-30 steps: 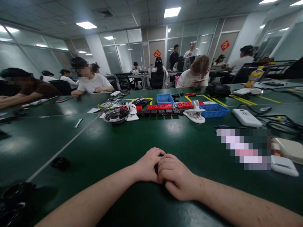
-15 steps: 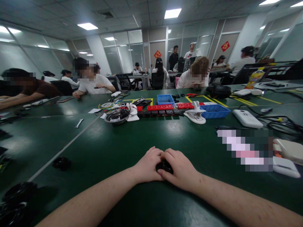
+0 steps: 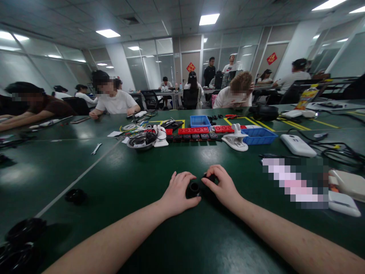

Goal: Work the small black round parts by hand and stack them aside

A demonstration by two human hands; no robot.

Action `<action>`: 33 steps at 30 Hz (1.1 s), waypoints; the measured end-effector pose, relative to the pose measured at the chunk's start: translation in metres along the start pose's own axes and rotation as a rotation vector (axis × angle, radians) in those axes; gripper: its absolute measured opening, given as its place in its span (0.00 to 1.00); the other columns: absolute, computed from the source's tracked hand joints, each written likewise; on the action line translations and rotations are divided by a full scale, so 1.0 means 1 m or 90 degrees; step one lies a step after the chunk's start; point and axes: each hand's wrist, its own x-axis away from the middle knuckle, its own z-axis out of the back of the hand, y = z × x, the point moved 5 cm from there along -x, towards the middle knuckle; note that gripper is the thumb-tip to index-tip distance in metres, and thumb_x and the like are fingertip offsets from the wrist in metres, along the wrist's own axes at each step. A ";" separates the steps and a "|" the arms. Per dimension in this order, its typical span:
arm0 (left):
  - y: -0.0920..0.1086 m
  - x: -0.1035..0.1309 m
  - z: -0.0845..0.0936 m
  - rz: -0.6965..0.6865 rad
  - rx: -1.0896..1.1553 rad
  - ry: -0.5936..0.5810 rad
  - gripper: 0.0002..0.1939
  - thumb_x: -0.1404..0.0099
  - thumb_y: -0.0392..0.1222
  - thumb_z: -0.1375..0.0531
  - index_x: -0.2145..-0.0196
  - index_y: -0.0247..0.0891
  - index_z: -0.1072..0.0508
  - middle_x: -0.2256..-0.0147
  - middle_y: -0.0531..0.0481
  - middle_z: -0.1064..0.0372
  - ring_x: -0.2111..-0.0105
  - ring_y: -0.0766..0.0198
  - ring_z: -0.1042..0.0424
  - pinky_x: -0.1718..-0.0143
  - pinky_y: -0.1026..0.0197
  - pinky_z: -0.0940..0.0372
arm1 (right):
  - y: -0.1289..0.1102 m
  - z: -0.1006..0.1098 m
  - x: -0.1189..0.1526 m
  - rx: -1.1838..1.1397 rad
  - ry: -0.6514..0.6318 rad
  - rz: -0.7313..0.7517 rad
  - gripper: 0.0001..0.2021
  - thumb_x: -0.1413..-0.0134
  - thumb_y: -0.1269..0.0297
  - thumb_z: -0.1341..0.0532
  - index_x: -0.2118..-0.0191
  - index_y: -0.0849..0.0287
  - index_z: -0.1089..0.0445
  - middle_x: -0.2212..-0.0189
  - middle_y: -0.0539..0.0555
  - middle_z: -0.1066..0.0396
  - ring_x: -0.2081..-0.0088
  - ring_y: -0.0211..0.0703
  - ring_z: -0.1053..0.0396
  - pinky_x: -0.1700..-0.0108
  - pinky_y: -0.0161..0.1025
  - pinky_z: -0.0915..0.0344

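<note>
My left hand curls round a short black cylindrical part with a round opening facing up, on the green table. Just to the right, my right hand pinches a small black piece, mostly hidden by the fingers. A gap separates the two hands. Off to the left lies another black round part. Larger black ring-shaped parts are at the lower left, partly cut off by the frame.
Across the table are a metal bowl with cables, white clamp stands, red power strips and a blue bin. A wrench lies left. White boxes and cables lie right. People sit opposite.
Both hands were together over the black part. My right hand has moved right and slightly away with a small black piece, uncovering the part's round opening beside my left hand.
</note>
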 end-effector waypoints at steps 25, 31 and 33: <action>-0.033 0.020 0.061 0.119 -0.181 -0.094 0.16 0.43 0.48 0.44 0.57 0.43 0.32 0.61 0.49 0.32 0.59 0.56 0.34 0.54 0.50 0.43 | 0.012 -0.012 0.004 0.063 -0.114 -0.068 0.05 0.51 0.69 0.46 0.66 0.61 0.37 0.66 0.54 0.37 0.62 0.42 0.39 0.58 0.42 0.41; -0.079 0.084 0.105 0.254 -0.277 -0.170 0.17 0.44 0.49 0.45 0.56 0.46 0.33 0.55 0.49 0.33 0.53 0.53 0.36 0.47 0.39 0.56 | 0.011 -0.011 0.005 0.084 -0.114 -0.070 0.04 0.51 0.69 0.45 0.67 0.61 0.36 0.66 0.54 0.36 0.61 0.43 0.38 0.56 0.43 0.41; -0.091 0.103 0.117 0.285 -0.305 -0.209 0.18 0.46 0.49 0.44 0.57 0.46 0.32 0.54 0.49 0.33 0.52 0.52 0.37 0.46 0.37 0.59 | 0.011 -0.011 0.005 0.091 -0.110 -0.073 0.04 0.51 0.70 0.45 0.67 0.61 0.36 0.66 0.54 0.36 0.61 0.43 0.38 0.56 0.42 0.41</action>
